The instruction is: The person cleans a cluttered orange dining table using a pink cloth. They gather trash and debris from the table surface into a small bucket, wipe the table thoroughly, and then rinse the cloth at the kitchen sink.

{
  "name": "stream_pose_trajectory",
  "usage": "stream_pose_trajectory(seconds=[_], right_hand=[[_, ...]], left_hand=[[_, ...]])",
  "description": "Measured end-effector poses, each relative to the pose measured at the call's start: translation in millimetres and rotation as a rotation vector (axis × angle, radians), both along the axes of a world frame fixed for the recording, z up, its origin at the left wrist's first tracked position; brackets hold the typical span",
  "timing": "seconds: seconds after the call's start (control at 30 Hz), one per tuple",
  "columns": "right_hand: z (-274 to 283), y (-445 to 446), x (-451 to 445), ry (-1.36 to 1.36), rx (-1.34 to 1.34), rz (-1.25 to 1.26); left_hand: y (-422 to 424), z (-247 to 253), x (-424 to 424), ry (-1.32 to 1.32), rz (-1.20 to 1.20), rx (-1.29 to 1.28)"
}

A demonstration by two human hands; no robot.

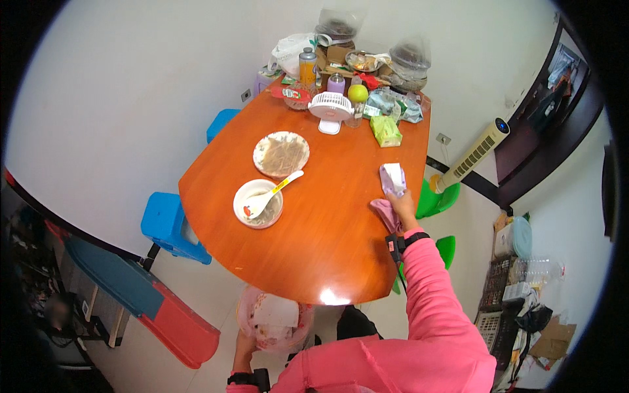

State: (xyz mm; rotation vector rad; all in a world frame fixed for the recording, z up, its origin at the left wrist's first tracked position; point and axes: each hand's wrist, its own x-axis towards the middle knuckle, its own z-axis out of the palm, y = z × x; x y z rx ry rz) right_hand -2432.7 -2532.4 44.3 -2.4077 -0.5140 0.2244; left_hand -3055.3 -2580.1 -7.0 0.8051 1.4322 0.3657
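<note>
My right hand [404, 205] grips a purple tissue pack [391, 178] with white tissue showing, at the right side of the wooden table. A folded pink cloth [387, 214] lies just beside that hand at the table's edge. Below the near edge, my left hand [246, 342] holds the rim of a pink-lined waste bin [310, 322]; its fingers are partly hidden. White paper [277, 310] lies inside the bin. On the table, a white bowl [239, 201] holds leftover liquid and a white spoon [263, 201]. Behind it stands a patterned bowl [257, 156] with brownish contents.
A white fan [330, 109], a green tissue pack [385, 131], a purple bottle [336, 84] and bagged items crowd the table's far end. Blue stools [164, 221] stand left, green chairs [440, 199] right. A tower fan [474, 152] and a red-and-blue slide [179, 324] stand nearby.
</note>
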Motion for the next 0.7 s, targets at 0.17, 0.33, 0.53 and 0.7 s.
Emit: stream_pose_trajectory(seconds=[0.17,0.33,0.53,0.7], right_hand=[[9,18,39,-0.046,-0.337,0.203],[34,28,109,-0.073,-0.025,0.526],[100,154,231,-0.175,0.019,0.455],[94,177,244,-0.086,0.345,0.461]], left_hand=[[-29,-47,5,-0.011,0.199,-0.015],[-60,-43,42,-0.005,0.359,-0.026],[-80,-26,88,0.047,0.423,-0.057],[-91,-1,120,0.006,0.57,-0.133]])
